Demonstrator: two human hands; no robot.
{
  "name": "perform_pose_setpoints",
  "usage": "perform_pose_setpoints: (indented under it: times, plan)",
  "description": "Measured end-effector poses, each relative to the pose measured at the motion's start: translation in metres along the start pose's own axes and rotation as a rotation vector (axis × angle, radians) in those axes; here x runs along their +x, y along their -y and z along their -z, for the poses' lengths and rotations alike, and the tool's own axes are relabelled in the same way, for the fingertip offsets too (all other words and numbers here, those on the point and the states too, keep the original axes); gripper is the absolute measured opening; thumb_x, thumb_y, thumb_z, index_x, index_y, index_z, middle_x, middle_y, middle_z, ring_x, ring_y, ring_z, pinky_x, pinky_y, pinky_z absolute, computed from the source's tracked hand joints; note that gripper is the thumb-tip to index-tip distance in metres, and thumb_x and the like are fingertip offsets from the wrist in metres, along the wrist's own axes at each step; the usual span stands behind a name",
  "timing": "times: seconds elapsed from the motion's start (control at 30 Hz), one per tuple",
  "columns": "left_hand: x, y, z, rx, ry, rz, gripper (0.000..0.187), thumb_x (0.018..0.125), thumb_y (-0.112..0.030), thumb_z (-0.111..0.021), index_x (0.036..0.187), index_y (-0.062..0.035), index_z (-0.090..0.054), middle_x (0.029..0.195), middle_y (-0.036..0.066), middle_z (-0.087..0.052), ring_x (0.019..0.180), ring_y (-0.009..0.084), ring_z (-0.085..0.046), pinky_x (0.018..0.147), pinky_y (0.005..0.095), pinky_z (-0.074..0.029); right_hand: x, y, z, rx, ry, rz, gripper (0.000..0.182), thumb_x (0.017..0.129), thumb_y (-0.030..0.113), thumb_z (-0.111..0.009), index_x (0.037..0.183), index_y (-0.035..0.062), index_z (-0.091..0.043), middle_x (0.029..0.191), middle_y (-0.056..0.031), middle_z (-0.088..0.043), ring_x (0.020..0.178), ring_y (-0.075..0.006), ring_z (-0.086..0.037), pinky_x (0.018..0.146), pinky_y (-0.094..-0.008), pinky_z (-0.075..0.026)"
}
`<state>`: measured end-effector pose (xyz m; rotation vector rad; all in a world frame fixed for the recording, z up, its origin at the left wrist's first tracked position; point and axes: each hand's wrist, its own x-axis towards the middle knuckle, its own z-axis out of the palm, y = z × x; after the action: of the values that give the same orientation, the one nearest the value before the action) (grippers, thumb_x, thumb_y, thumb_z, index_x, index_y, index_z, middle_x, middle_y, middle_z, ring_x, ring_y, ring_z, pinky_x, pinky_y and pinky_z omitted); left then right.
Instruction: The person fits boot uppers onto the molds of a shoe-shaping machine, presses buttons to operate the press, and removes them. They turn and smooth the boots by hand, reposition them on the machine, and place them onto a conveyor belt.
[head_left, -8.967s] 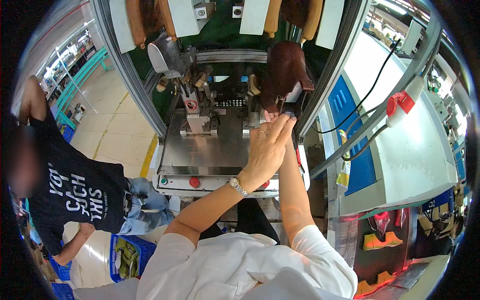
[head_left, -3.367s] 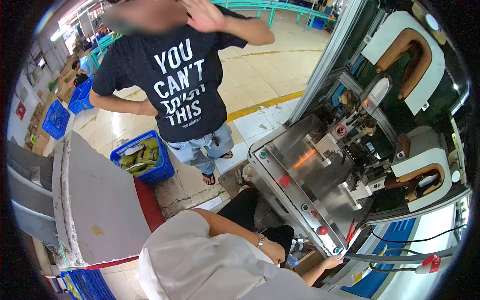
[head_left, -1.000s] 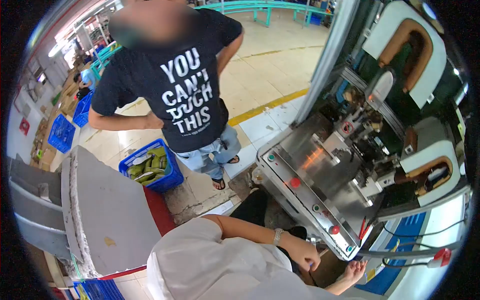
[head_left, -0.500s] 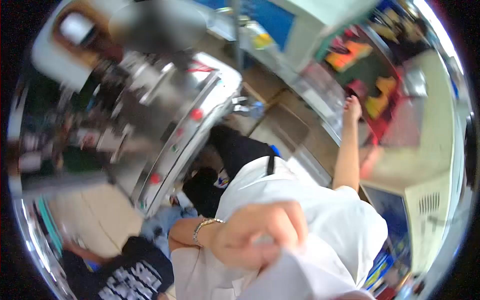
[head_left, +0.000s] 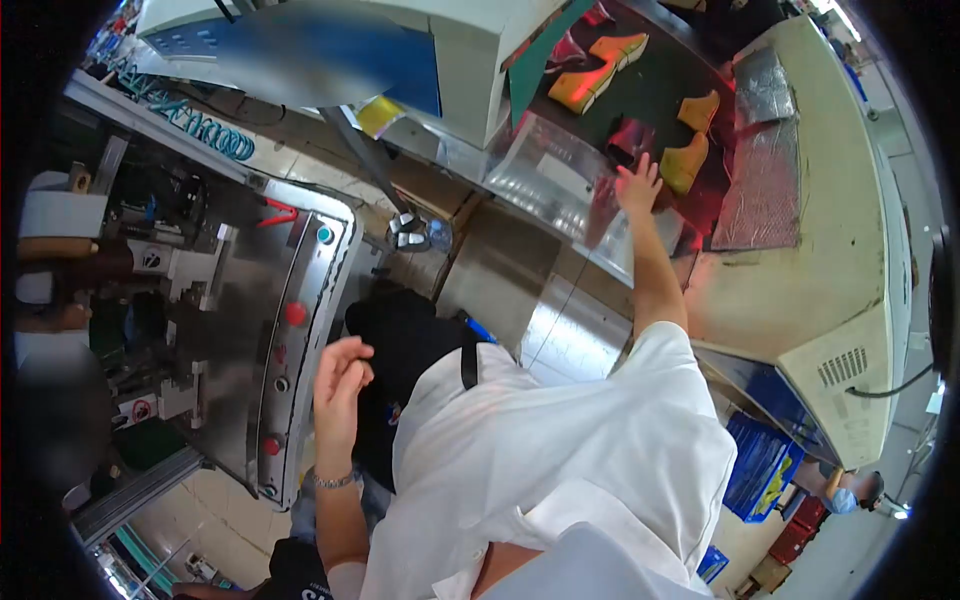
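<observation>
Right hand [head_left: 638,188], fingers spread wide, at red shoe [head_left: 630,138], contact unclear; yellow boot [head_left: 684,166] just beside. Left hand [head_left: 341,378], fingers loosely bent, gap showing, near machine [head_left: 240,345].

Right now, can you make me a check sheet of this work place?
Surface: dark belt, partly lit red.
Job's things: yellow-orange shoe pieces and a dark red piece on it.
Clutter: red-handled tool on the steel machine.
Hands: right hand, fingers spread, near that dark red piece, contact unclear; left hand loosely curled, nothing seen in it.
Cables: teal coiled hose; black cable by the pale housing.
Surroundings: another person's black shirt; blue crate.
</observation>
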<state>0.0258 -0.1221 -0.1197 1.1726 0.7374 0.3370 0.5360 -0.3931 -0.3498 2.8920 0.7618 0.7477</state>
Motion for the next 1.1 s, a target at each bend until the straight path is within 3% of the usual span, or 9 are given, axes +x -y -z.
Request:
perform_pose_setpoints:
  times: [0.1, 0.23, 0.3, 0.4, 0.6, 0.77, 0.87, 0.93, 1.1]
  plan:
    - [0.000, 0.014, 0.005, 0.027, -0.036, 0.046, 0.023, 0.086, 0.000, -0.046, 0.108, -0.0037, -0.051, 0.099, 0.005, -0.055, 0.079, 0.0090, -0.048, 0.071, 0.0206, -0.039, 0.033, 0.006, -0.029, -0.319, 0.131, 0.001, 0.027, 0.080, 0.019, -0.049, 0.103, 0.0140, -0.062, 0.122, -0.0141, -0.048, 0.111, -0.0321, -0.046, 0.091, -0.0613, -0.029]
    - [-0.007, 0.001, 0.001, 0.185, -0.062, -0.034, 0.021, 0.083, 0.000, -0.049, 0.104, -0.0031, -0.053, 0.095, 0.004, -0.057, 0.077, 0.0090, -0.050, 0.072, 0.0208, -0.040, 0.094, -0.007, -0.008, -0.069, 0.066, -0.190, 0.020, 0.081, 0.016, -0.046, 0.090, 0.0068, -0.061, 0.107, -0.0120, -0.056, 0.097, -0.0291, -0.056, 0.082, -0.0535, -0.040]
    - [-0.007, -0.011, 0.001, 0.206, -0.065, -0.084, 0.020, 0.082, 0.002, -0.050, 0.101, -0.0024, -0.055, 0.094, 0.004, -0.057, 0.081, 0.0099, -0.052, 0.076, 0.0214, -0.041, 0.118, -0.009, 0.053, 0.111, -0.001, -0.136, 0.017, 0.077, 0.012, -0.048, 0.085, 0.0058, -0.062, 0.092, -0.0115, -0.060, 0.078, -0.0315, -0.061, 0.068, -0.0435, -0.048]
    - [0.008, -0.032, -0.018, 0.189, 0.016, -0.122, 0.021, 0.083, 0.002, -0.050, 0.104, -0.0018, -0.054, 0.095, 0.005, -0.057, 0.088, 0.0123, -0.054, 0.081, 0.0236, -0.042, 0.126, 0.021, 0.168, 0.319, -0.154, -0.101, 0.022, 0.075, 0.007, -0.046, 0.089, 0.0080, -0.063, 0.094, -0.0108, -0.061, 0.081, -0.0321, -0.060, 0.071, -0.0412, -0.047]
    - [0.023, -0.078, -0.097, -0.248, 0.729, -0.090, 0.048, 0.091, -0.014, -0.047, 0.134, -0.0013, -0.030, 0.130, 0.016, -0.044, 0.118, 0.0217, -0.045, 0.098, 0.0338, -0.037, 0.090, 0.134, 0.337, 0.740, -0.163, 0.219, 0.024, 0.074, 0.002, -0.049, 0.094, 0.0034, -0.062, 0.096, -0.0144, -0.061, 0.083, -0.0329, -0.059, 0.073, -0.0388, -0.047]
    - [0.047, -0.091, -0.078, -0.397, 0.217, -0.155, 0.078, 0.091, -0.049, -0.039, 0.140, 0.0007, -0.004, 0.145, 0.017, -0.015, 0.132, 0.0245, -0.025, 0.104, 0.0362, -0.027, 0.032, 0.237, 0.416, 0.962, -0.127, 0.585, 0.028, 0.071, 0.000, -0.051, 0.097, 0.0028, -0.060, 0.099, -0.0147, -0.060, 0.085, -0.0316, -0.060, 0.073, -0.0372, -0.048]
    - [0.038, -0.105, -0.029, -0.675, 0.131, -0.238, 0.073, 0.089, -0.058, -0.031, 0.136, -0.0024, -0.027, 0.135, 0.015, -0.038, 0.122, 0.0245, -0.041, 0.101, 0.0377, -0.031, -0.011, 0.274, 0.446, 0.919, -0.064, 0.981, 0.031, 0.069, 0.002, -0.054, 0.100, 0.0061, -0.060, 0.110, -0.0134, -0.057, 0.090, -0.0266, -0.059, 0.074, -0.0354, -0.048]
    - [0.021, -0.110, 0.015, -0.871, 0.122, -0.289, 0.052, 0.092, -0.044, -0.035, 0.123, -0.0041, -0.045, 0.119, 0.014, -0.054, 0.112, 0.0258, -0.050, 0.098, 0.0401, -0.036, -0.032, 0.302, 0.459, 0.901, -0.105, 1.234, 0.031, 0.069, 0.006, -0.056, 0.100, 0.0076, -0.060, 0.119, -0.0164, -0.051, 0.095, -0.0260, -0.057, 0.077, -0.0355, -0.048]
    - [-0.032, -0.118, 0.087, -0.844, -0.059, -0.364, 0.035, 0.085, -0.024, -0.049, 0.111, -0.0021, -0.052, 0.109, 0.010, -0.060, 0.099, 0.0233, -0.057, 0.091, 0.0397, -0.043, -0.056, 0.332, 0.474, 1.233, 0.095, 1.588, 0.035, 0.067, 0.001, -0.057, 0.101, 0.0065, -0.061, 0.130, -0.0183, -0.043, 0.107, -0.0308, -0.052, 0.091, -0.0411, -0.041]
